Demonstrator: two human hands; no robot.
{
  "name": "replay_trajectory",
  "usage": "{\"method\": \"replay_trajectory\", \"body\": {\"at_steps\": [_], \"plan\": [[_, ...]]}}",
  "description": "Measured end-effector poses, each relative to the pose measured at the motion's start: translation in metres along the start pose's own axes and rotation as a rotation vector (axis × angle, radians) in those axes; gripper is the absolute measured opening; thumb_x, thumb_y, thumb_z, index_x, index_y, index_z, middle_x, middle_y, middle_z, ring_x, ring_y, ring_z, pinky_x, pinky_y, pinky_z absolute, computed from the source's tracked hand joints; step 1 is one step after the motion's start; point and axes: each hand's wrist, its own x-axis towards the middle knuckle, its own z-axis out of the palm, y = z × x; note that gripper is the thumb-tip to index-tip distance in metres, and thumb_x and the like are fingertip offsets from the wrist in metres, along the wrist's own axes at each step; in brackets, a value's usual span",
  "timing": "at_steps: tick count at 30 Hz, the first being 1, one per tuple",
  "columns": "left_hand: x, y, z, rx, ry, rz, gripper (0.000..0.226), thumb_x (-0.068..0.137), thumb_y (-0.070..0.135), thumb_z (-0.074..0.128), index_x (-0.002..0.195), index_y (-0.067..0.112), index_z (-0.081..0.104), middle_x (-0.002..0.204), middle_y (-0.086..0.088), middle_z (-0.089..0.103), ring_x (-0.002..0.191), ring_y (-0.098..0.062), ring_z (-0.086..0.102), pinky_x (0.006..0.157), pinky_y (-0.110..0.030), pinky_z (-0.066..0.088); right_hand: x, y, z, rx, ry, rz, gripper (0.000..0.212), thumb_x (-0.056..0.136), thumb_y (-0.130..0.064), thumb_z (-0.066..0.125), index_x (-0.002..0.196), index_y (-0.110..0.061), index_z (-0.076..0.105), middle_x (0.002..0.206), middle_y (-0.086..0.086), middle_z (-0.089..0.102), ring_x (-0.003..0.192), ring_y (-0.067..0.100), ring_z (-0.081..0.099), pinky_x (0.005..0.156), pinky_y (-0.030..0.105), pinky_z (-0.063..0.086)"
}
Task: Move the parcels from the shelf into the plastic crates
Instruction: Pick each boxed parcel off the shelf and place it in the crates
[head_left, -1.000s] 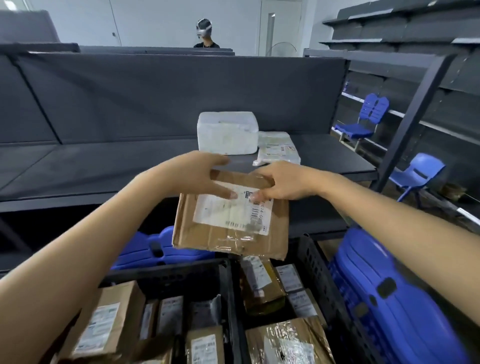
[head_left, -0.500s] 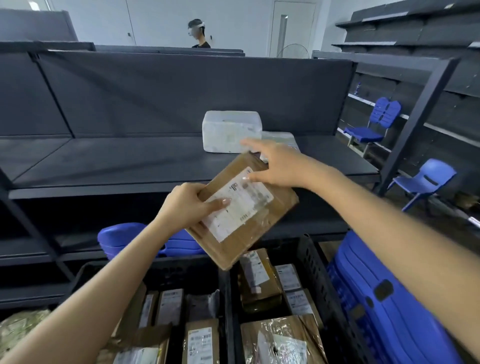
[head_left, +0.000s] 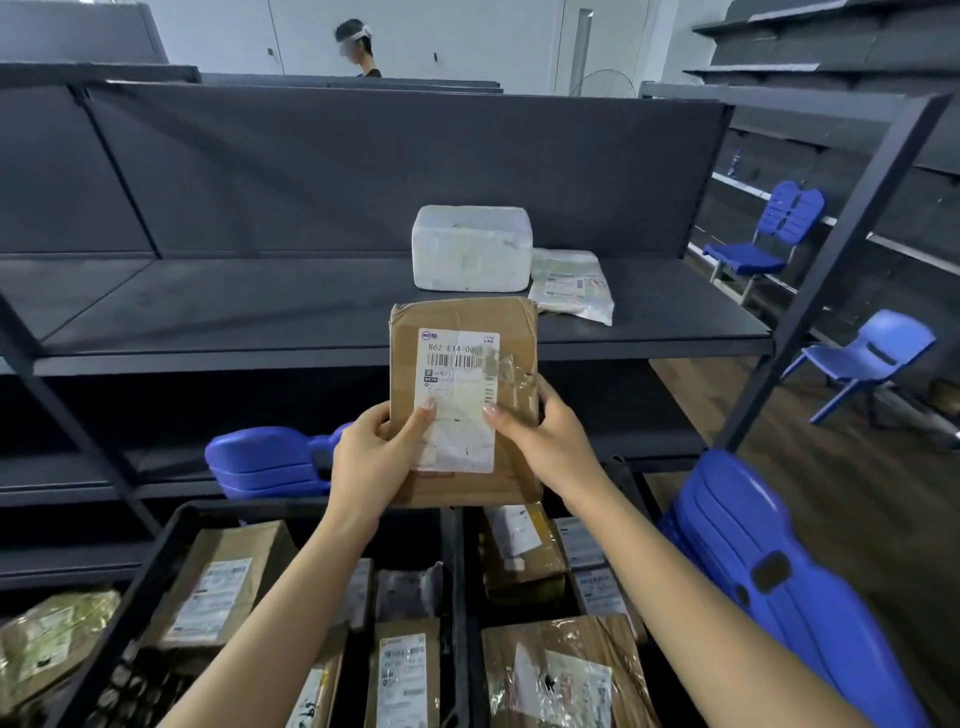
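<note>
A flat brown cardboard parcel (head_left: 462, 358) with a white label stands upright in the air above the two black crates. My left hand (head_left: 376, 457) grips its lower left edge, thumb on the label. My right hand (head_left: 545, 441) grips its lower right edge the same way. On the dark shelf (head_left: 234, 317) behind it rest a white foam box (head_left: 471, 248) and a white plastic mailer (head_left: 571, 283). The left crate (head_left: 156, 561) and the right crate (head_left: 631, 499) both hold several taped parcels.
Stacked blue plastic chairs (head_left: 769, 571) lean at the right of the crates, and more blue chair shells (head_left: 270, 460) lie under the shelf. Two blue chairs (head_left: 862, 353) stand on the wooden floor at right. A person (head_left: 358, 47) stands beyond the shelving.
The parcel has turned from tilted to upright with its label facing me. Both hands have shifted from its upper edges to its lower sides.
</note>
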Motion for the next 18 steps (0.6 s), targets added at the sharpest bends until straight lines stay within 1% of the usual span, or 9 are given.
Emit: {"method": "replay_trajectory", "body": {"at_steps": [3,6,8,10,12,13,15,16,18], "plan": [[-0.004,0.003,-0.007,-0.111,-0.071,0.01,0.037,0.083,0.043,0.067,0.115,0.025,0.063,0.1,0.009,0.074,0.09,-0.005,0.07,0.073,-0.022,0.055,0.001,-0.002,-0.008,0.01,-0.021,-0.018,0.04,0.085,-0.035,0.069,0.122,-0.035,0.055,0.102,-0.024,0.066,0.094,-0.008,0.06,0.075,0.011,0.043],[-0.007,0.004,-0.008,-0.12,-0.153,0.062,0.026,0.085,0.028,0.068,0.111,0.026,0.064,0.098,0.009,0.074,0.086,-0.002,0.071,0.063,-0.013,0.054,0.004,0.0,-0.011,0.048,-0.026,0.011,0.024,0.085,-0.034,0.068,0.106,-0.041,0.058,0.1,-0.024,0.067,0.094,-0.007,0.06,0.076,0.013,0.043],[-0.008,0.004,-0.006,-0.14,-0.143,0.079,0.02,0.086,0.021,0.068,0.105,0.026,0.065,0.094,0.01,0.074,0.082,-0.001,0.071,0.06,-0.012,0.054,0.005,0.002,-0.008,0.075,-0.009,0.015,0.03,0.083,-0.036,0.07,0.108,-0.041,0.054,0.105,-0.022,0.065,0.097,-0.006,0.06,0.076,0.013,0.043],[-0.007,0.004,-0.006,-0.129,-0.1,0.093,0.018,0.087,0.021,0.067,0.104,0.027,0.066,0.093,0.011,0.074,0.084,-0.003,0.071,0.064,-0.016,0.056,0.005,0.005,-0.006,0.095,0.016,0.017,0.047,0.081,-0.039,0.072,0.121,-0.036,0.048,0.113,-0.02,0.06,0.103,-0.003,0.057,0.081,0.014,0.044],[-0.004,0.002,-0.007,-0.111,-0.063,0.093,0.016,0.088,0.023,0.066,0.103,0.028,0.067,0.095,0.01,0.074,0.087,-0.007,0.071,0.072,-0.024,0.058,0.004,0.009,-0.004,0.103,0.024,0.023,0.053,0.081,-0.04,0.071,0.128,-0.031,0.047,0.112,-0.022,0.057,0.104,-0.005,0.055,0.083,0.014,0.045],[-0.002,0.0,-0.007,-0.116,-0.047,0.083,0.014,0.088,0.024,0.066,0.101,0.029,0.067,0.096,0.009,0.074,0.089,-0.009,0.071,0.076,-0.029,0.059,0.003,0.013,-0.004,0.088,0.029,0.022,0.052,0.081,-0.041,0.071,0.127,-0.03,0.049,0.112,-0.022,0.057,0.104,-0.005,0.055,0.086,0.015,0.046],[0.0,-0.006,-0.009,-0.12,-0.017,0.066,0.013,0.088,0.024,0.066,0.099,0.03,0.068,0.097,0.007,0.074,0.091,-0.012,0.071,0.081,-0.036,0.058,0.003,0.02,0.0,0.022,0.049,0.024,0.047,0.079,-0.047,0.07,0.12,-0.032,0.053,0.115,-0.017,0.059,0.107,0.001,0.056,0.093,0.025,0.049],[0.001,-0.011,-0.01,-0.114,-0.002,0.064,0.013,0.088,0.024,0.066,0.1,0.03,0.068,0.097,0.007,0.074,0.092,-0.012,0.07,0.082,-0.037,0.058,0.002,0.022,0.003,0.004,0.056,0.031,0.045,0.078,-0.049,0.07,0.117,-0.032,0.054,0.116,-0.014,0.061,0.108,0.005,0.058,0.093,0.029,0.05],[0.002,-0.019,-0.015,-0.107,0.032,0.057,0.018,0.087,0.026,0.067,0.105,0.027,0.067,0.096,0.008,0.074,0.091,-0.012,0.07,0.083,-0.038,0.057,0.002,0.027,0.014,-0.007,0.051,0.045,0.043,0.08,-0.047,0.069,0.116,-0.029,0.057,0.112,-0.012,0.064,0.105,0.008,0.061,0.091,0.031,0.052]]}}
